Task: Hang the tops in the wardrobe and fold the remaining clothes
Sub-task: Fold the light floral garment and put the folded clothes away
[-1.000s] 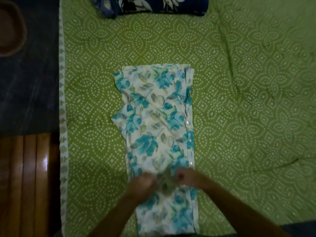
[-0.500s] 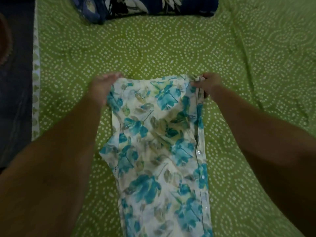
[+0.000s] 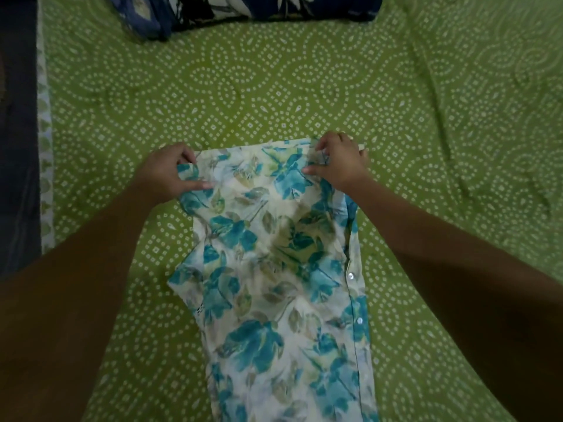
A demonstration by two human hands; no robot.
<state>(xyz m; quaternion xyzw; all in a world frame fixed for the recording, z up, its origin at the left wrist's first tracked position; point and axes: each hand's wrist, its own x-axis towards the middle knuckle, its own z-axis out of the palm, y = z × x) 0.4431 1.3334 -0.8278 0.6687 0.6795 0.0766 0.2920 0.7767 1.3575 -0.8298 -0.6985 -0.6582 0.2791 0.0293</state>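
Both hands (image 3: 164, 172) (image 3: 341, 166) pinching shirt (image 3: 274, 269) corners

Cream shirt (image 3: 274, 284) showing teal and olive leaf print; green bedsheet (image 3: 304, 86) displaying white dotted swirls; folded garment (image 3: 259, 7) showing navy with white foliage.

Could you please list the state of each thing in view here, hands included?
Floral garment: lying flat on the bedsheet, folded into a long narrow strip, button edge along its right side, far corners gripped.
Left hand: pinches the garment's far left corner.
Right hand: pinches the garment's far right corner.
Dark blue printed cloth: folded, resting at the far edge.
Green bedsheet: spread out, slightly creased on the right.
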